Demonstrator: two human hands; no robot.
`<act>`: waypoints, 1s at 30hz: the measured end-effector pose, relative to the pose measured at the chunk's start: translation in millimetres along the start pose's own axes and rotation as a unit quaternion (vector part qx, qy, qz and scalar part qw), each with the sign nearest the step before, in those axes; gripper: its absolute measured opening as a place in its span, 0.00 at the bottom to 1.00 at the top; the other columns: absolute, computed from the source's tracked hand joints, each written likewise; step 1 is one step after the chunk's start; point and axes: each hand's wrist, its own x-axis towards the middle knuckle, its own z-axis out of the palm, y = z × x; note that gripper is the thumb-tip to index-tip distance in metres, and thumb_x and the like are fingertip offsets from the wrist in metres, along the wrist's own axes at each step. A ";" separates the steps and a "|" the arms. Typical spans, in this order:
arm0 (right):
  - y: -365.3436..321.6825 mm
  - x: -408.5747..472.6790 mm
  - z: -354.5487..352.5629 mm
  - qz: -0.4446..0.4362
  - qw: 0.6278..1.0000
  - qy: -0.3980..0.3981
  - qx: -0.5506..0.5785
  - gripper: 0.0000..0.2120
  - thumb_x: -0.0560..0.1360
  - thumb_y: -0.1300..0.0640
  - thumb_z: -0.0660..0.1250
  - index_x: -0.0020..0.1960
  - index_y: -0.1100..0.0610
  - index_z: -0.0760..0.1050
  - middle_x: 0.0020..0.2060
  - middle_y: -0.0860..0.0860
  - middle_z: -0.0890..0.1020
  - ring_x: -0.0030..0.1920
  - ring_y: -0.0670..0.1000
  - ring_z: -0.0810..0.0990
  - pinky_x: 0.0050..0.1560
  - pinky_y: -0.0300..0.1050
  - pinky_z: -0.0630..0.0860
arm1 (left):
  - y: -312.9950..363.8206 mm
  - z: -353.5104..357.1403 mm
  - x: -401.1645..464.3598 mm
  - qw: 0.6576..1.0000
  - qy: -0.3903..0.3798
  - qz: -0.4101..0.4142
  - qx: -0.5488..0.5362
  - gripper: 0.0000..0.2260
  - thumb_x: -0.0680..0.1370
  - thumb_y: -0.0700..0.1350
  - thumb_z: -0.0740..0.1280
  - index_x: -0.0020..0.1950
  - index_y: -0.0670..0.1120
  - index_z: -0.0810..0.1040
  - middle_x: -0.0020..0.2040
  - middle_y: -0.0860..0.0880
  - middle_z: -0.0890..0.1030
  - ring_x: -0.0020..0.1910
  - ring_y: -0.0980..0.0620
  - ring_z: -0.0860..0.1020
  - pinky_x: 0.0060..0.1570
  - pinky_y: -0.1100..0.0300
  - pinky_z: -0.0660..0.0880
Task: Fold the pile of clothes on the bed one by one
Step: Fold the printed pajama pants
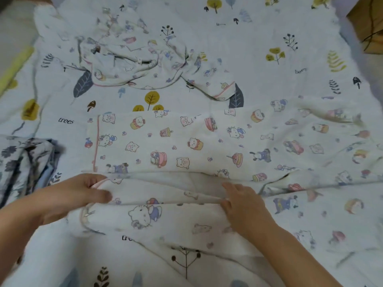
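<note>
White cartoon-print pyjama trousers (186,146) lie spread across the bed, legs pointing left, pink-trimmed cuffs at the left end. My left hand (83,193) pinches the pink-edged cuff of the near leg between thumb and fingers. My right hand (242,204) grips a raised fold of the same leg further right, fingers curled over the cloth. A crumpled matching pyjama top (145,63) lies beyond the trousers, toward the far side of the bed.
The bed sheet (269,38) is white with tree and leaf prints. Folded dark floral clothes (24,162) sit at the left edge. A brown box (371,21) stands off the bed at far right.
</note>
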 end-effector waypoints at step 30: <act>32.0 7.8 16.7 0.024 0.982 0.147 0.112 0.08 0.80 0.55 0.53 0.58 0.51 0.67 0.46 0.49 0.76 0.51 0.53 0.76 0.49 0.47 0.71 | -71.6 27.0 14.1 0.803 0.442 -0.034 0.398 0.03 0.75 0.40 0.67 0.42 0.42 0.78 0.37 0.39 0.80 0.36 0.38 0.78 0.36 0.53 0.72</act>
